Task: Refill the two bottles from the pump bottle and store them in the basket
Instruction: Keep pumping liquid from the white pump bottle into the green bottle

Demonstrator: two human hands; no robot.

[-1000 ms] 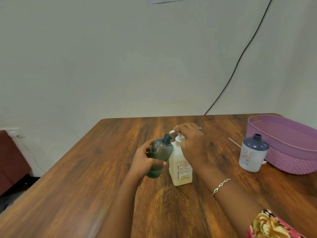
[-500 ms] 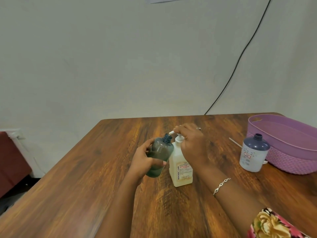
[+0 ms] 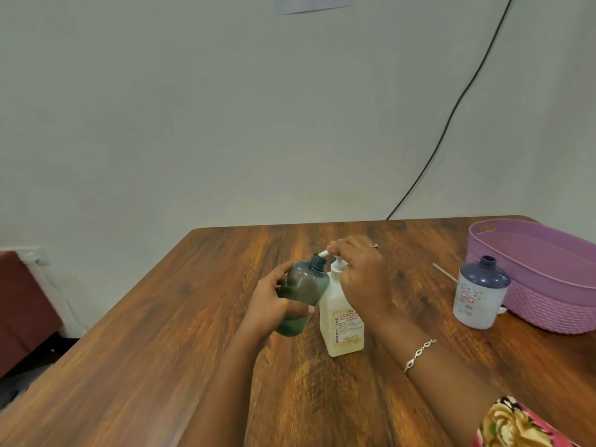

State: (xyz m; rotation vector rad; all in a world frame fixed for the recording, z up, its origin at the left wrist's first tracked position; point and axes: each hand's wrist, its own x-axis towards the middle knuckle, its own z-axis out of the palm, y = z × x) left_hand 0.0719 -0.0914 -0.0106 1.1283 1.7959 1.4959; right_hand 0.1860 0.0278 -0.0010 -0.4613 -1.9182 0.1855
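Observation:
My left hand (image 3: 269, 306) grips a translucent dark green bottle (image 3: 303, 293), uncapped and tilted, with its open neck right under the pump spout. The white pump bottle (image 3: 343, 324) stands on the wooden table (image 3: 161, 350) just right of it. My right hand (image 3: 361, 275) rests on top of the pump head, fingers curled over it. A second uncapped bottle (image 3: 479, 295), white with a dark blue shoulder, stands at the right beside the purple basket (image 3: 548, 298).
A thin white stick (image 3: 444, 271) lies on the table behind the white bottle. A black cable (image 3: 451, 114) runs down the wall to the table's far edge. A dark red seat (image 3: 22, 304) sits left of the table.
The pump head and my right hand have risen a little. The green bottle stays in my left hand under the spout.

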